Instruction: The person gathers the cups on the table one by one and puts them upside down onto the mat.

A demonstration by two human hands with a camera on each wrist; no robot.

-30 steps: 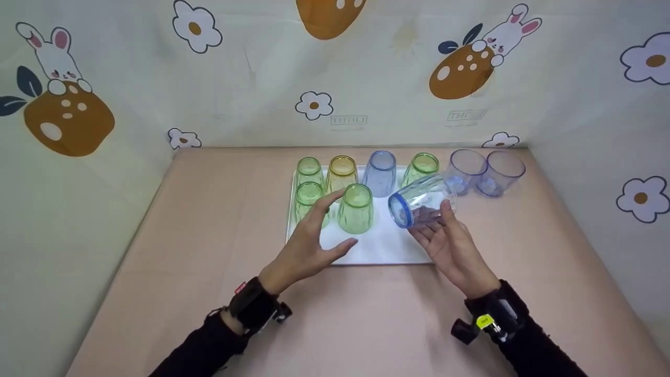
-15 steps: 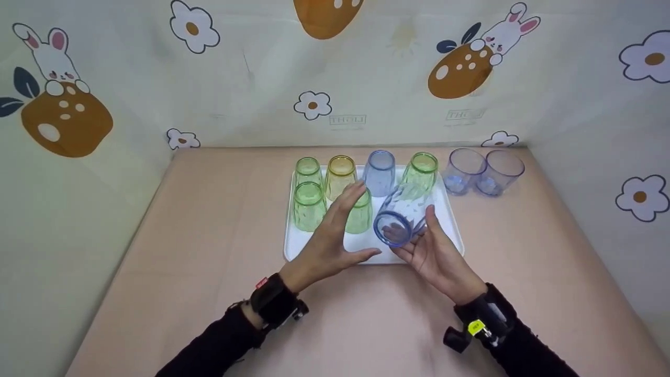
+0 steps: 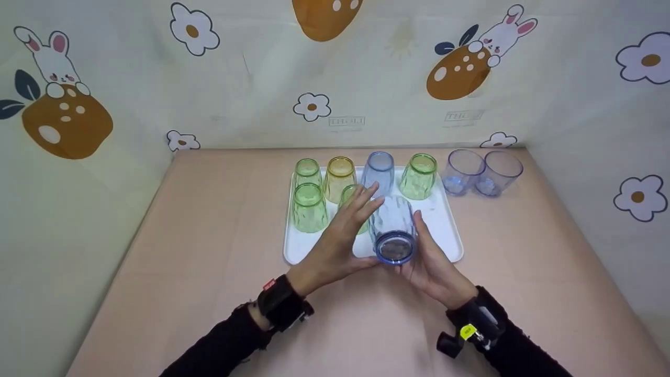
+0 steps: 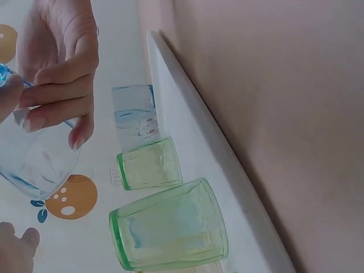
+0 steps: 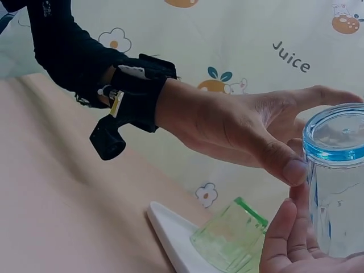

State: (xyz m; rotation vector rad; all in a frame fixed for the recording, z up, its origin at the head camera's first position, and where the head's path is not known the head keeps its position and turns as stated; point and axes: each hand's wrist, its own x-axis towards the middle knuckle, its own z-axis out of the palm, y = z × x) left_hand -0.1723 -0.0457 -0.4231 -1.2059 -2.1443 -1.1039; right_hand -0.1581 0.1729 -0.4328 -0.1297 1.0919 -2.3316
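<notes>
A clear bluish glass (image 3: pixel 395 217) is in my right hand (image 3: pixel 438 272), held above the front of the white tray (image 3: pixel 438 233). Its blue-rimmed base tips toward the head camera. My left hand (image 3: pixel 332 251) reaches the glass from the other side. In the right wrist view, the left thumb touches the glass near its base, while the fingers extend past it. The left wrist view shows the right hand's fingers (image 4: pixel 62 99) curled around the glass. Partly hidden behind my left hand stands an upturned green glass (image 3: pixel 349 193).
Upturned on the tray are a front green glass (image 3: pixel 310 209), a back-left green glass (image 3: pixel 307 170), a yellow glass (image 3: pixel 339 180), a blue glass (image 3: pixel 379 170) and a back-right green glass (image 3: pixel 419 178). Two pale violet glasses (image 3: pixel 463 170) stand upright at the right. Patterned cloth (image 3: pixel 251 73) walls the table.
My right hand has carried the glass left and nearer, turning its base toward the head camera. My left hand has moved right, from beside the green glasses until its thumb meets the held glass.
</notes>
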